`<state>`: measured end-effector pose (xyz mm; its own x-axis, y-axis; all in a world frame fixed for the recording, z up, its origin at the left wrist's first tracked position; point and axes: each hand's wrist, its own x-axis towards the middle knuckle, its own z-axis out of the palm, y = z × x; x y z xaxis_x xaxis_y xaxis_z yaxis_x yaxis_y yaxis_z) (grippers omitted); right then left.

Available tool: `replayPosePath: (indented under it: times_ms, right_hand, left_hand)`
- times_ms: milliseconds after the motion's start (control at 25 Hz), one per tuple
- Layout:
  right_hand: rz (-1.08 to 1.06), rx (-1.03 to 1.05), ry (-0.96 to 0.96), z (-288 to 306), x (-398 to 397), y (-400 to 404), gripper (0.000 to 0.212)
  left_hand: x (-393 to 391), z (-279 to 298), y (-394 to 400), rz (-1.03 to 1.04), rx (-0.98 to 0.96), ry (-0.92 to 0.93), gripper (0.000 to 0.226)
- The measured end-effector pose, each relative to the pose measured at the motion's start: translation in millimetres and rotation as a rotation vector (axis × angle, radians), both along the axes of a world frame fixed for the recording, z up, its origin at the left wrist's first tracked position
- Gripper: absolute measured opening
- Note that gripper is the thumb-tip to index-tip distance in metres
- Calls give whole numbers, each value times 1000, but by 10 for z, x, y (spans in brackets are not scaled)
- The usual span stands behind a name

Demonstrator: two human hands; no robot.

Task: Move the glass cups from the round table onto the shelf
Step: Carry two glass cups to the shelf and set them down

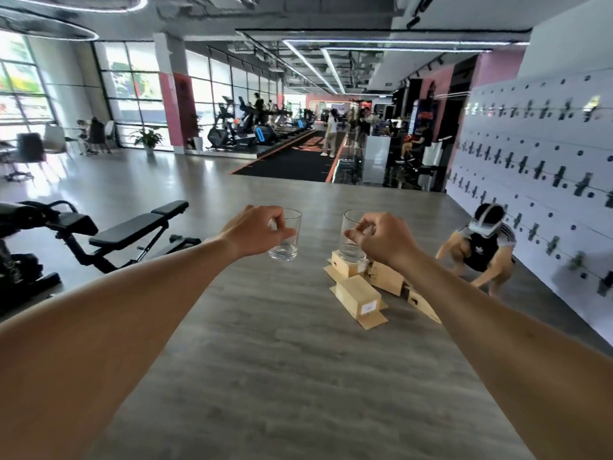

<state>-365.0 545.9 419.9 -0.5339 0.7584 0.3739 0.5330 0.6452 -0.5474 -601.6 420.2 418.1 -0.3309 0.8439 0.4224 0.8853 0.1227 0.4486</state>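
I hold two clear glass cups out in front of me, above the grey floor. My left hand (257,232) grips the left glass cup (287,240) from its left side, thumb and fingers around the wall. The right glass cup (353,237) is pinched near its rim by my right hand (381,239). Both cups are upright and look empty. Neither the round table nor the shelf is in view.
Several small wooden boxes (360,298) lie on the floor below my right hand. A crouching person (481,247) with a white headset is at the right, by a white wall with hooks (547,167). A black weight bench (132,232) stands at the left.
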Motion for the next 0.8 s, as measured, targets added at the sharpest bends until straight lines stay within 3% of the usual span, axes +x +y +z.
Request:
replayPosePath:
  times_ms: [160, 520, 800]
  right_hand:
    - [8, 11, 70, 60, -203, 195, 23]
    - [320, -8, 29, -81, -2923, 1060, 23]
    - [511, 23, 38, -62, -4923, 1041, 22]
  left_hand:
    - [-171, 72, 144, -5, -8, 37, 28]
    - [-2497, -33, 327, 320, -23, 121, 25]
    - [-4112, 35, -40, 548, -84, 124, 26]
